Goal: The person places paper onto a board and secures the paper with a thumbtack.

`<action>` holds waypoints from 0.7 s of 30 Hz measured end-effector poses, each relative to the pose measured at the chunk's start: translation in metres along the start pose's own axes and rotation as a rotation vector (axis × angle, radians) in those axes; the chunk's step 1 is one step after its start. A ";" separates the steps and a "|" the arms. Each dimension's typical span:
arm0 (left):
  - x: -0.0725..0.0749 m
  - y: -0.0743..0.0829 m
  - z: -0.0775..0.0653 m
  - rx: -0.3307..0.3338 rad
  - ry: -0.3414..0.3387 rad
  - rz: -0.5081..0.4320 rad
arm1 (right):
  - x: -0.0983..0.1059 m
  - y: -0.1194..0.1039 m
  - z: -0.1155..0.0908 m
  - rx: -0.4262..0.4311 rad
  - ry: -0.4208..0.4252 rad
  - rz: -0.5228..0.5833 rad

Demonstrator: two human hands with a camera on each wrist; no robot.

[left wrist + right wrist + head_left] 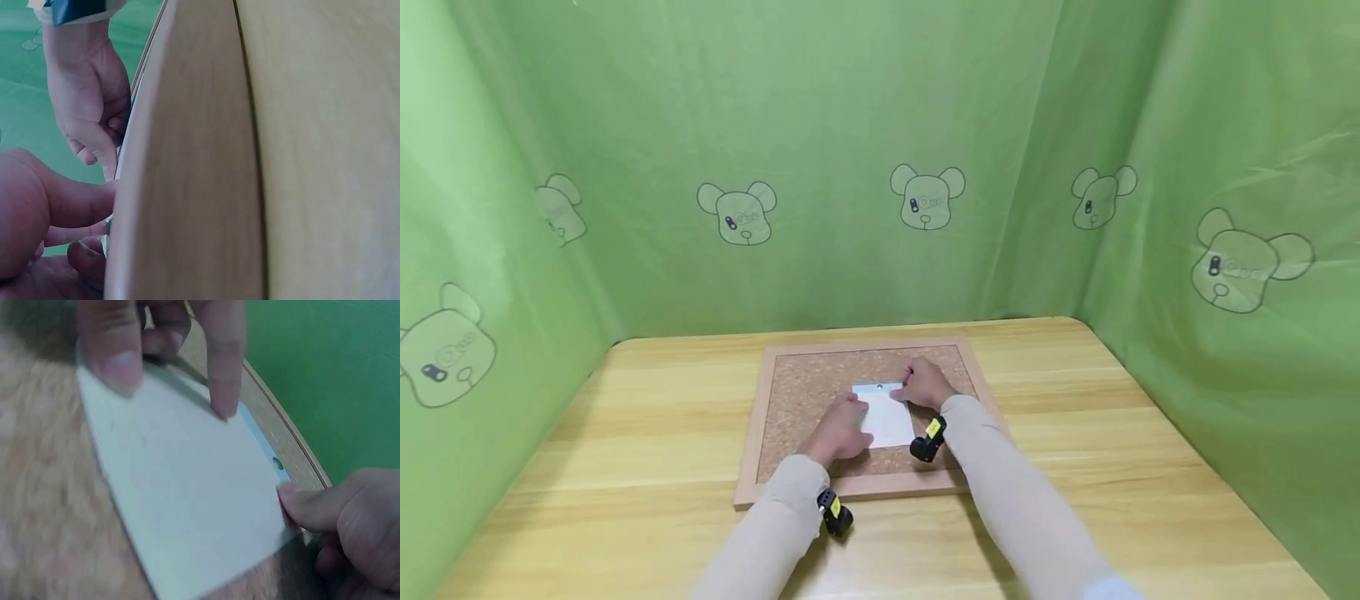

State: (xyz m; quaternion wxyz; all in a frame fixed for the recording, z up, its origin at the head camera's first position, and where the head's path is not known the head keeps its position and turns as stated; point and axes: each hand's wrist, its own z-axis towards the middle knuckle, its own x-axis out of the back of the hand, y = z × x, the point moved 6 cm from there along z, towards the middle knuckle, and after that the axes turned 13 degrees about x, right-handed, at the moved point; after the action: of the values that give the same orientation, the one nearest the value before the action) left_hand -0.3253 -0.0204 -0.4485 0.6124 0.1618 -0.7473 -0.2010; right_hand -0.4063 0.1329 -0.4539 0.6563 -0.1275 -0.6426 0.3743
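A white paper card (887,421) with a pale blue strip along its far edge lies on a wood-framed cork board (805,383). The strip bears a small round dark green spot (278,464). At the card's left side, my left hand (840,429) presses down with an extended thumb and finger, its other fingers tucked under. My right hand (927,384) is at the far right corner, thumb on the card, pinching a small red thing (908,373) whose kind is mostly hidden. In the left wrist view, the board's frame (194,150) covers the card.
The board rests on a light wooden table (647,417). Green curtains (835,275) printed with bear heads surround its back and sides. Each wrist wears a small black camera (928,440).
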 end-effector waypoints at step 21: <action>-0.001 -0.005 -0.008 0.011 0.005 -0.146 | 0.003 -0.019 -0.032 0.271 -0.168 -0.167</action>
State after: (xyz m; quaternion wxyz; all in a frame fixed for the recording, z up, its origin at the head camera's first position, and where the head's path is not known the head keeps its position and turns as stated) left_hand -0.3175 -0.0252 -0.4502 0.5969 0.2197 -0.7333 -0.2404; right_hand -0.3704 0.1323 -0.4441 0.6401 0.0477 -0.6474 0.4109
